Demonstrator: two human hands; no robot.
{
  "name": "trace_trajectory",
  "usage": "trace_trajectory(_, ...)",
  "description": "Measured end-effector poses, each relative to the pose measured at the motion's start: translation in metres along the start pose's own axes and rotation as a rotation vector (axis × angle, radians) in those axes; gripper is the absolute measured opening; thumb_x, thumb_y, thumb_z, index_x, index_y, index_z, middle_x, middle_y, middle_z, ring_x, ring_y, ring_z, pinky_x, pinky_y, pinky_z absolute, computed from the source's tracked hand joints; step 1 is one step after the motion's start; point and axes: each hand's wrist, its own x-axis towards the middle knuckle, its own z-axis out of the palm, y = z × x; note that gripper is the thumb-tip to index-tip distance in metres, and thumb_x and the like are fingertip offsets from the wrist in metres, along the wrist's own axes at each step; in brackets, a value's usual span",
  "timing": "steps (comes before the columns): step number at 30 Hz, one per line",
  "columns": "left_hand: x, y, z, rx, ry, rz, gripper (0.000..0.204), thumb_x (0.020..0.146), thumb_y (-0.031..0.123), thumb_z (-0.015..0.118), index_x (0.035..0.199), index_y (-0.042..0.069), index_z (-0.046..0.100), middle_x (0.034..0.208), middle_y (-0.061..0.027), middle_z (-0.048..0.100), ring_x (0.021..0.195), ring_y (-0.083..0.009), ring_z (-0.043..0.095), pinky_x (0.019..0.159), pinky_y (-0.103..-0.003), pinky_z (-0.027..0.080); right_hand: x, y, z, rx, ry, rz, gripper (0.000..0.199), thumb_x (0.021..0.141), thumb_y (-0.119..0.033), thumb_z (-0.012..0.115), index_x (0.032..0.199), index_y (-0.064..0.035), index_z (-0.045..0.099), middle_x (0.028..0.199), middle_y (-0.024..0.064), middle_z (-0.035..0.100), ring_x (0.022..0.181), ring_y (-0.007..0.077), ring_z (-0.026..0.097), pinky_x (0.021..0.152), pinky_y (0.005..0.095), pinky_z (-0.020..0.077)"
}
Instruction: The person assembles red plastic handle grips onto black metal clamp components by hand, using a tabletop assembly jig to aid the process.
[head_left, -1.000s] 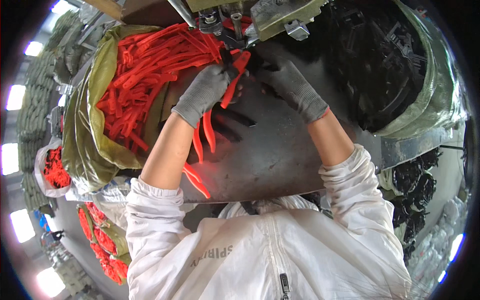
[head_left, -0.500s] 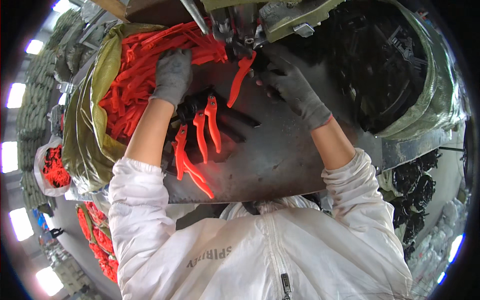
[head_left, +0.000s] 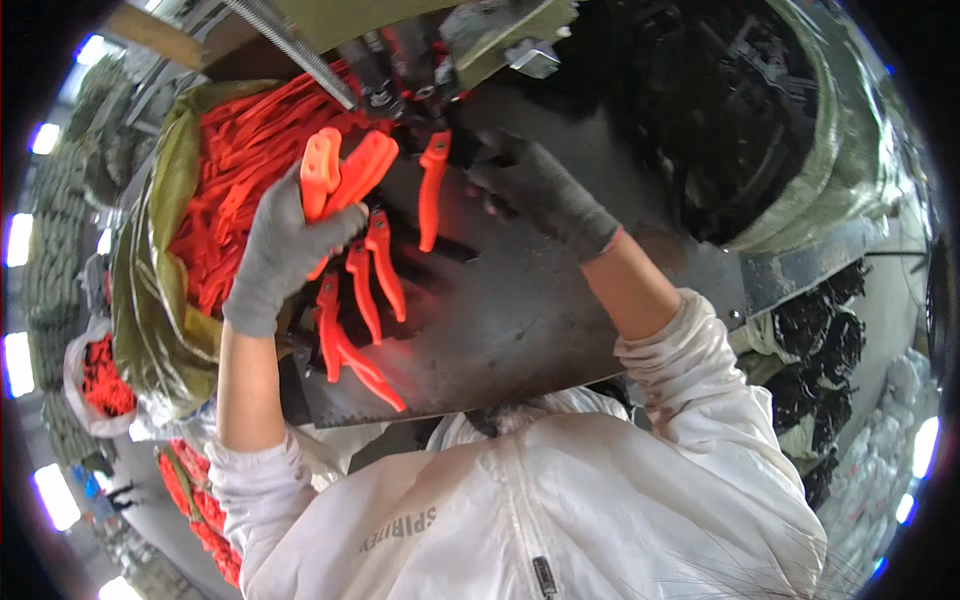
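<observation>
My left hand point(head_left: 280, 250), in a grey glove, is closed around a pair of red plastic handles point(head_left: 350, 178). It is in front of a sack heaped with loose red handles point(head_left: 235, 165). My gloved right hand point(head_left: 545, 195) is by the machine head, its fingers curled around something dark that I cannot make out. Just left of those fingers, a single red handle point(head_left: 432, 200) hangs below the machine head point(head_left: 400, 85), its upper end at a dark part. Several black tools with red handles point(head_left: 365, 295) lie on the metal table, near my left wrist.
A green woven sack point(head_left: 835, 150) of black parts stands at the right of the metal table point(head_left: 520, 330). The olive sack's rim point(head_left: 150, 260) borders the left side. A coil spring point(head_left: 295, 55) slants down beside the machine. Piles of black parts point(head_left: 820, 360) lie below right.
My left hand has drawn back from the red heap and now holds red handles upright. My right hand stays at the machine. The whole view has shifted slightly.
</observation>
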Motion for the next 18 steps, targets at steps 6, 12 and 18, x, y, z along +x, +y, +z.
trace_trajectory(6, 0.017, 0.044, 0.077, -0.186, -0.095, 0.152, 0.033, 0.082, 0.013, 0.076, 0.109, 0.0, 0.06, 0.085, -0.0068, 0.064, 0.078, -0.0156, 0.063, 0.072, -0.034, 0.053, -0.001, 0.02, 0.018, -0.052, 0.22, -0.393, 0.045, 0.09, -0.016, 0.072, 0.133, -0.0094, 0.062, 0.092, 0.0101, 0.068, 0.075, 0.0214, 0.068, 0.066, 0.0356, 0.0569)
trace_trajectory(12, 0.032, -0.016, 0.095, -0.103, 0.014, -0.052, 0.028, 0.086, 0.011, 0.074, 0.108, -0.001, 0.061, 0.082, -0.008, 0.068, 0.063, -0.0122, 0.067, 0.06, -0.031, 0.055, -0.061, 0.01, -0.056, -1.353, 0.775, -0.251, 0.057, 0.089, -0.021, 0.067, 0.143, -0.0109, 0.053, 0.111, 0.0237, 0.067, 0.101, 0.0358, 0.069, 0.081, 0.0467, 0.0577)
trace_trajectory(18, 0.038, -0.034, 0.081, -0.592, 0.123, -0.203, 0.023, 0.097, 0.024, 0.07, 0.108, 0.005, 0.063, 0.086, -0.0022, 0.068, 0.065, -0.0092, 0.062, 0.058, -0.025, 0.052, -0.078, 0.041, -0.161, -1.376, 1.127, -0.343, 0.064, 0.088, -0.007, 0.063, 0.149, -0.0084, 0.047, 0.126, 0.0273, 0.058, 0.109, 0.0412, 0.064, 0.093, 0.0478, 0.0544)
